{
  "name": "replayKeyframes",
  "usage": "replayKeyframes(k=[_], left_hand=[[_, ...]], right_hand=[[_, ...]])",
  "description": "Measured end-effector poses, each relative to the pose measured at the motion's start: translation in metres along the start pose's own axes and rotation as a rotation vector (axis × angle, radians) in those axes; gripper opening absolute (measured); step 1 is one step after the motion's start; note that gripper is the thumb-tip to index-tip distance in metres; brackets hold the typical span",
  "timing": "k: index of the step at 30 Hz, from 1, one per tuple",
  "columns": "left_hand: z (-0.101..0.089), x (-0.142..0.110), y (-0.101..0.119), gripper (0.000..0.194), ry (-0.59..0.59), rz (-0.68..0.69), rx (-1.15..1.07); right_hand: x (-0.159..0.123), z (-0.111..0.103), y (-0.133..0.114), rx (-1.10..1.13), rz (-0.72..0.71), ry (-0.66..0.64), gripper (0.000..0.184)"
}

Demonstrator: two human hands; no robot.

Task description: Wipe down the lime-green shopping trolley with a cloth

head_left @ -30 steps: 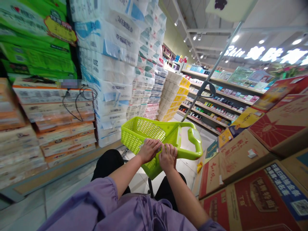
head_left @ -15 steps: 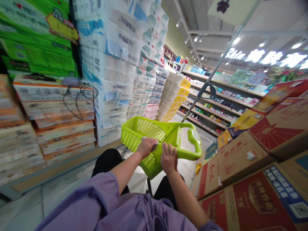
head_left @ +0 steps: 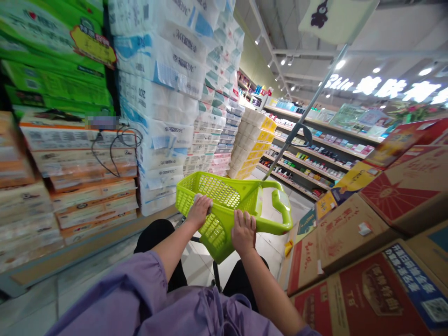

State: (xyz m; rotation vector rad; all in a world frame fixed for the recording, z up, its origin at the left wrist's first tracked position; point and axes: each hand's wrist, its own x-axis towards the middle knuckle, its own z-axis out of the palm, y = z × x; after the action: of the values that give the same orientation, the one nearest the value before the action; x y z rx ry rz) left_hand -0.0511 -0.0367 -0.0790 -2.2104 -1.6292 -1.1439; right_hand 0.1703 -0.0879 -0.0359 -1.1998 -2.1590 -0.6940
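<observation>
In front of my knees stands a lime-green plastic shopping cart [head_left: 221, 252] with a perforated basket and a looped handle [head_left: 286, 210]. My left hand [head_left: 199, 212] is closed over the near rim, with a crumpled white wipe [head_left: 210, 206] showing at its fingers; whether it is cloth or paper I cannot tell. Farther right along the same rim, my right hand [head_left: 244, 232] has its fingers curled over the edge close to the handle. The visible inside of the basket shows bare green plastic. A grey pole [head_left: 308, 107] rises behind the cart.
Stacked white tissue packs [head_left: 171, 98] rise behind and left of the cart. Green packs [head_left: 56, 79] and orange-white packs [head_left: 98, 193] with a black cable [head_left: 112, 149] are at left. Cartons [head_left: 353, 233] line the right side. Shelves [head_left: 315, 144] stand at the back.
My left hand has slid left along the basket rim with the white wipe, away from my right hand. My right hand keeps its place on the rim.
</observation>
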Motion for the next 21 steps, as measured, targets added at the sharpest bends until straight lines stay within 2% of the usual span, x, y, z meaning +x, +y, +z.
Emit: replayKeyframes(k=[2, 4, 7, 9, 11, 14, 16, 19, 21], left_hand=[[0.002, -0.002, -0.004, 0.050, 0.035, -0.062, 0.018], [0.011, -0.001, 0.009, 0.050, 0.041, -0.070, 0.025], [0.024, 0.002, 0.040, 0.051, 0.001, 0.044, -0.002], [0.026, 0.003, 0.050, 0.050, -0.028, 0.149, -0.046], [0.021, 0.002, 0.044, 0.047, -0.021, 0.116, -0.065], [0.009, 0.002, 0.024, 0.045, 0.043, -0.078, -0.038], [0.006, 0.004, 0.021, 0.045, 0.058, -0.124, -0.026], [0.011, 0.010, 0.042, 0.043, 0.014, -0.057, -0.044], [0.015, 0.014, 0.060, 0.041, -0.023, 0.023, -0.072]], right_hand=[[0.000, 0.002, -0.003, -0.005, 0.029, 0.003, 0.051], [0.001, 0.005, -0.007, -0.014, 0.058, 0.011, 0.048], [0.003, 0.006, -0.009, -0.025, 0.057, 0.021, 0.047], [0.003, 0.004, -0.008, -0.027, 0.033, 0.026, 0.047], [0.003, 0.002, -0.006, -0.021, 0.009, 0.026, 0.048], [0.002, 0.000, -0.006, -0.005, 0.002, 0.022, 0.048], [0.003, 0.001, -0.010, -0.006, 0.025, 0.023, 0.047], [0.007, 0.000, -0.016, -0.009, 0.053, 0.034, 0.045], [0.011, -0.008, -0.014, 0.010, 0.020, 0.022, 0.045]])
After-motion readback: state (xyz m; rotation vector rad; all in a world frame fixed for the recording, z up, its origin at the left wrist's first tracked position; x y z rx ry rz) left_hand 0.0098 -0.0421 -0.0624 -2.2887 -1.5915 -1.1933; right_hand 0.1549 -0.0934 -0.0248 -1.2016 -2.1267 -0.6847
